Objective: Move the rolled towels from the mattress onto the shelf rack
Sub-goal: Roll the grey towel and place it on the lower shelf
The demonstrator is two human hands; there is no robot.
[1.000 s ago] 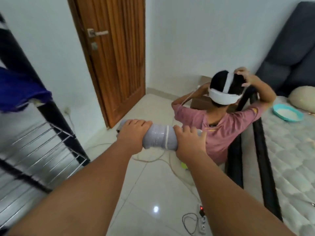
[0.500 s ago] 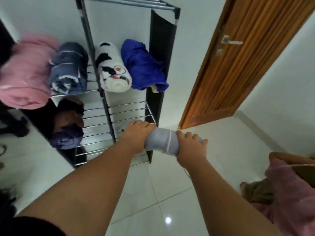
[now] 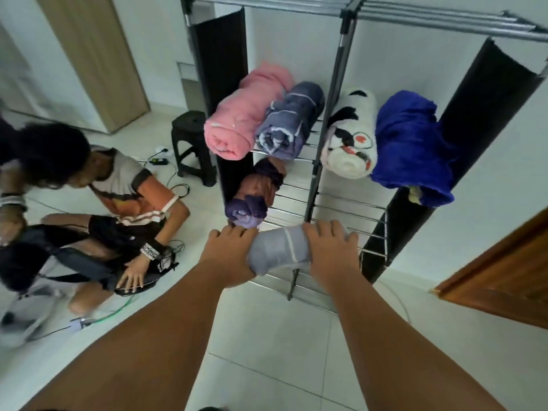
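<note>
Item: pale grey rolled towel with a white stripe (image 3: 280,250), held level between both hands just in front of the lower tier of the grey metal wire shelf rack (image 3: 341,203). Left hand (image 3: 228,253) closed over its left end; right hand (image 3: 329,250) closed over its right end. Beyond the left hand: brown-and-purple rolled towel (image 3: 255,197). Beyond the right hand: bare wires. Advice: keep the roll squeezed, set it across several wires, release both ends together.

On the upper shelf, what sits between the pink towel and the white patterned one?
Head view: a grey-blue striped rolled towel and the rack's upright post lie between the pink towel and white one.
</note>
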